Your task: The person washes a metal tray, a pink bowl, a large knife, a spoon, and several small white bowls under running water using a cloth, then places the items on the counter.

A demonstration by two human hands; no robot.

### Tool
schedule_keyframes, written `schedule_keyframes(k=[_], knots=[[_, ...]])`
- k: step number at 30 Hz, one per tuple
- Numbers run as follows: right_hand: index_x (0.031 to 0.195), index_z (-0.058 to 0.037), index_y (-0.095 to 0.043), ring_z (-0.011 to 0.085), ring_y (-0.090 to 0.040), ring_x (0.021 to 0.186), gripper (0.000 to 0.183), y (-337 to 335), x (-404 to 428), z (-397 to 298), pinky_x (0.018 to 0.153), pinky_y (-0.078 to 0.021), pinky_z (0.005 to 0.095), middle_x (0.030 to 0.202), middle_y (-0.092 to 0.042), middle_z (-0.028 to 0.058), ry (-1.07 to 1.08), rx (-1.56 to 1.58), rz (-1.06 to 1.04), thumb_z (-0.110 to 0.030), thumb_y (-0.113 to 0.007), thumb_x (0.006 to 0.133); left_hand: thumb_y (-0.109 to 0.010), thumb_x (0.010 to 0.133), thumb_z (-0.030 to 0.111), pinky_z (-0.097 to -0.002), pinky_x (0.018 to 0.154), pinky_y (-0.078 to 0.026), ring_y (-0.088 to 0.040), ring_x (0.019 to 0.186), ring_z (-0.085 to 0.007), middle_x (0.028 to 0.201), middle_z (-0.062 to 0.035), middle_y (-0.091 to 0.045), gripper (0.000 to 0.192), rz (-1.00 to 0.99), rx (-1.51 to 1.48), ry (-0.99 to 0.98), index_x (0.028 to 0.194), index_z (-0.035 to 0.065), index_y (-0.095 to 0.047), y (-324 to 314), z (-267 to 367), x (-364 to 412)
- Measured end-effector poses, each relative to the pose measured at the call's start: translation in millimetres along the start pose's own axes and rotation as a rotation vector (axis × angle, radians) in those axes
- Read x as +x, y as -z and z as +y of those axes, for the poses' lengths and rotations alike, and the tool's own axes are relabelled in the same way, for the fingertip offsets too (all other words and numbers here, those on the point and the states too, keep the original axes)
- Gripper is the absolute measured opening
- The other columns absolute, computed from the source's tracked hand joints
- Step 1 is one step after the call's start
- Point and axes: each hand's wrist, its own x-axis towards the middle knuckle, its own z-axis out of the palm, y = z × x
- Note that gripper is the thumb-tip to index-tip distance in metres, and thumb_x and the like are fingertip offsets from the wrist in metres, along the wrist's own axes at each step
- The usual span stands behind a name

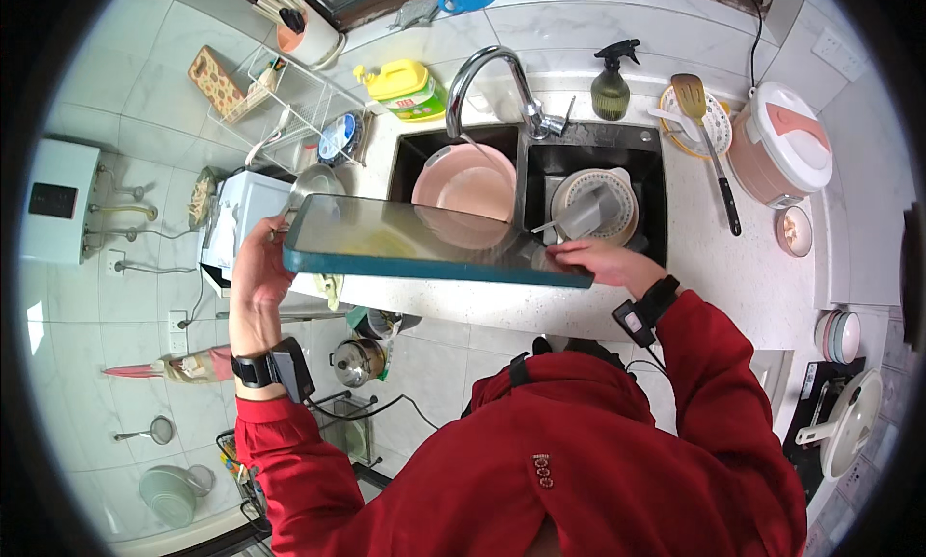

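Observation:
A rectangular board with a blue-green rim and a shiny, greyish face (412, 242) is held up over the front of the sink, tilted. My left hand (264, 264) grips its left end. At its right end, my right hand (600, 260) holds the edge between thumb and fingers. Behind the board, a pink basin (470, 170) sits in the left sink bowl below the chrome faucet (499, 69). The right bowl holds stacked dishes (629, 195) with a translucent scoop-like container (589, 213) on top. The board partly hides the pink basin.
A yellow jug (405, 87) and a spray bottle (611, 87) stand behind the sink. On the right are a slotted turner (712, 152) resting on a plate, a pink-and-white cooker (781, 148) and a small bowl (794, 231). A wire rack (311, 116) stands at the left.

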Motion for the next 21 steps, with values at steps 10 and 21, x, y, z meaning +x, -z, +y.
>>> schedule_keyframes(k=[10,21], knots=[[0.1,-0.0005,-0.059,0.0111,-0.057,0.062,0.026,-4,-38,-49,0.05,-0.0448,0.0207,0.077,-0.059,0.0065,-0.103,-0.192,0.024,-0.022,-0.054,0.087,-0.052,0.085,0.015,-0.0341,0.076,-0.057,-0.058,0.095,-0.043,0.103,-0.0307,-0.053,0.034,-0.274,-0.295,0.184,0.099,-0.0148,-0.044,13,8,-9],[0.096,-0.0029,-0.06,0.0093,-0.059,0.058,0.022,-35,-88,-27,0.039,-0.0419,0.0167,0.071,-0.06,0.0036,-0.094,-0.234,0.338,-0.022,-0.054,0.087,-0.049,0.086,0.014,-0.0351,0.08,-0.056,-0.049,0.106,-0.0492,0.113,-0.0366,-0.046,0.039,-0.36,-0.392,0.208,0.103,-0.0201,-0.042,24,-23,-20]])
